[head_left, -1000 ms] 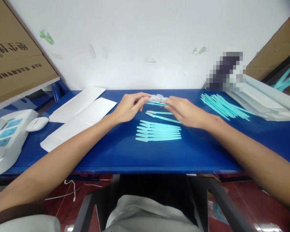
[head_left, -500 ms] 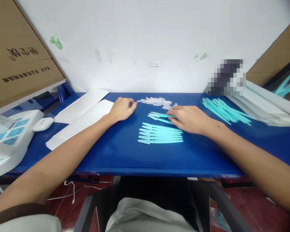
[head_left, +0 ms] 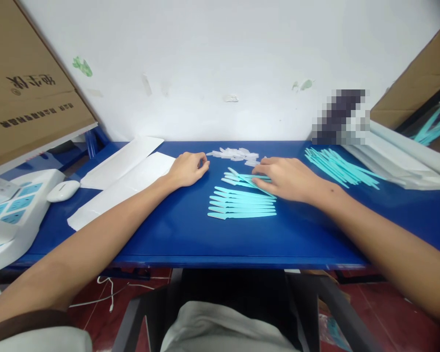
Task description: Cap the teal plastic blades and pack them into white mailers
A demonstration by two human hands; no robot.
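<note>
On the blue table [head_left: 190, 234] lies a neat row of several turquoise razor sticks [head_left: 242, 205]. Just behind it my right hand [head_left: 282, 178] rests palm down, its fingers pressed on a few more turquoise sticks [head_left: 242, 178] that lie at a slant. My left hand [head_left: 188, 168] sits on the table to the left with its fingers curled in; whether it holds anything is hidden. A small heap of clear plastic caps [head_left: 236, 154] lies behind and between both hands.
A loose pile of turquoise sticks [head_left: 337, 166] lies at the right, beside long white trays [head_left: 399, 161]. White paper sheets [head_left: 128, 171] cover the left of the table. A white mouse [head_left: 63, 190], a white device [head_left: 7, 215] and cardboard boxes [head_left: 25, 88] stand at the left.
My hands, joined at one stick near the caps a second ago, have parted. The right hand has laid that stick down with the slanted ones; the left hand has drawn back left and curled.
</note>
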